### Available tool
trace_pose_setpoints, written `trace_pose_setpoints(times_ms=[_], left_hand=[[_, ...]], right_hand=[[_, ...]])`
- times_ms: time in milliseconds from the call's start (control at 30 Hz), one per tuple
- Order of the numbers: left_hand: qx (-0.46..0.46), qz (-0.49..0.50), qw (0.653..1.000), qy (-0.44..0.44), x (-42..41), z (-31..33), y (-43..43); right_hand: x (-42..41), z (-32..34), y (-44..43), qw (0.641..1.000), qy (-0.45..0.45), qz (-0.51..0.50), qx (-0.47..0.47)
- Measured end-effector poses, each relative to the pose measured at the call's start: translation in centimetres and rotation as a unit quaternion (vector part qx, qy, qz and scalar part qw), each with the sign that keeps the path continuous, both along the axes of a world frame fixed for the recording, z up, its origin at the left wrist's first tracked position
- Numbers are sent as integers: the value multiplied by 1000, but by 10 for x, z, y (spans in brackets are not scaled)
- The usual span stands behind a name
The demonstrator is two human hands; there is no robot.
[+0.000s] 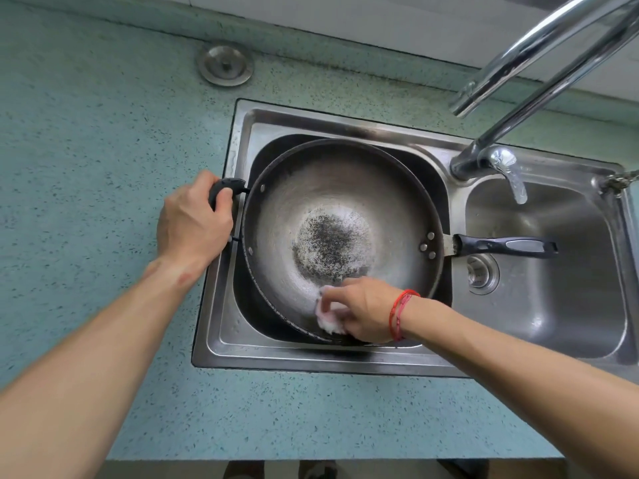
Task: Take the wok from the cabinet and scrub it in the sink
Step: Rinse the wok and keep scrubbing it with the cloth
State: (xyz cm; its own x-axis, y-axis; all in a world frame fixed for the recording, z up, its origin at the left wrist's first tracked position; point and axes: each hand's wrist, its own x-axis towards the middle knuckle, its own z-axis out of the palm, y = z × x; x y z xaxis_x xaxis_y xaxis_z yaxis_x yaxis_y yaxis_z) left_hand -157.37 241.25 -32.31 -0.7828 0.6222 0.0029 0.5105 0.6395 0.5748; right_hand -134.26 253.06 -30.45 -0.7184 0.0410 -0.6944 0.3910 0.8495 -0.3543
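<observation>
A dark steel wok point(332, 202) lies in the left basin of the double sink point(228, 337), with a blackened patch at its centre. Its long black handle point(508, 245) reaches over the right basin. My left hand point(193, 223) grips the wok's small black side handle at the sink's left rim. My right hand point(363, 311), with red strings on the wrist, holds a pink-white scrub cloth point(328, 314) and presses it against the wok's inner wall near the front rim.
A chrome faucet point(539, 77) arches over the sink from the back right, its lever point(508, 171) beside its base. A round metal drain cap point(225, 65) lies on the blue-green speckled counter point(86, 140) behind the sink. The right basin shows its drain point(482, 273).
</observation>
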Motion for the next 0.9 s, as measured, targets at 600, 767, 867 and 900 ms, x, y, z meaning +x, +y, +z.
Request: trace_pose_setpoints(times_ms=[600, 767, 867, 900], left_hand=[[8, 1, 1000, 15, 0, -3, 0], [8, -4, 1000, 7, 1, 0, -1], [8, -5, 1000, 5, 2, 3, -1], [7, -3, 1000, 3, 3, 4, -1]], right_hand=[[-88, -65, 75, 903, 340, -26, 261], [-52, -47, 92, 902, 202, 18, 381], [-31, -38, 97, 883, 133, 40, 449], [-24, -34, 97, 879, 109, 45, 462]])
